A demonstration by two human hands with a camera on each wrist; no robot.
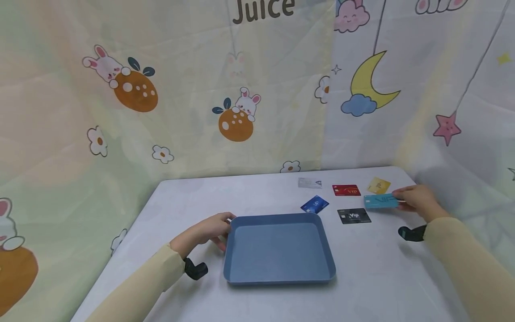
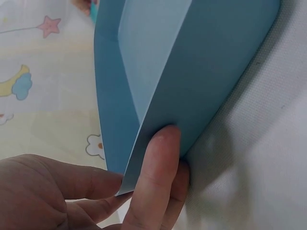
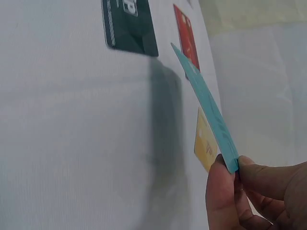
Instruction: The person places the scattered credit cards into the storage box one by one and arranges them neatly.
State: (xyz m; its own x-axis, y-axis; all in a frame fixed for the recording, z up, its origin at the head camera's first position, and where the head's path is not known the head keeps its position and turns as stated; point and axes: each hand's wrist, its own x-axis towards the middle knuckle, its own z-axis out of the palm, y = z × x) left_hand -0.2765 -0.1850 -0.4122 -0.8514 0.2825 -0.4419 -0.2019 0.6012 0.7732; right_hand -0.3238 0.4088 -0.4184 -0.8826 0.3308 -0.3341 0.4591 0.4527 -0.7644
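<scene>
My right hand [image 1: 416, 200] pinches one end of a teal bank card [image 1: 380, 201] between thumb and fingers. In the right wrist view the teal card [image 3: 211, 112] is tilted and held above the white tabletop, with a shadow below it. At the far left corner of a blue rectangular tray [image 1: 277, 282], my left hand [image 1: 211, 228] grips the rim. The left wrist view shows one finger [image 2: 160, 163] against the tray's outer side wall and another digit round the corner. Nothing lies in the tray.
Several cards lie on the white table [image 1: 193, 197] behind and right of the tray: silver [image 1: 310, 183], red [image 1: 347, 190], gold [image 1: 379, 185], blue [image 1: 315, 204] and black [image 1: 354, 216]. The blue one is right by the tray's far right corner. Printed curtains [image 1: 281, 89] hang behind the table.
</scene>
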